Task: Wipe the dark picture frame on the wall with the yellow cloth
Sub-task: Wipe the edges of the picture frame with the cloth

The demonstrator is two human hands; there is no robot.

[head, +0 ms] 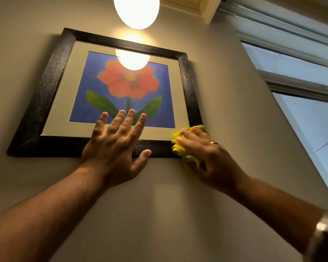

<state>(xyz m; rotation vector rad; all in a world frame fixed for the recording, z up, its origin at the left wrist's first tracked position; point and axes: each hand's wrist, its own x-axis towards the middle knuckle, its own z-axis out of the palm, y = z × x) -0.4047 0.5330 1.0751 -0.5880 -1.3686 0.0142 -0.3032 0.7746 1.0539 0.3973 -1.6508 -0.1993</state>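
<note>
A dark wooden picture frame (45,91) hangs on the beige wall above me, holding a red flower on a blue ground behind glass. My left hand (117,146) lies flat with fingers spread over the frame's bottom rail and the lower glass. My right hand (206,154) presses a crumpled yellow cloth (180,146) against the frame's lower right corner. The cloth covers that corner, and part of it is hidden under my palm.
A lit egg-shaped lamp (136,10) hangs just above the frame and is mirrored in the glass. A window with grey rails (301,87) runs down the right side. Bare wall (159,205) lies below the frame. A bracelet (322,231) sits on my right wrist.
</note>
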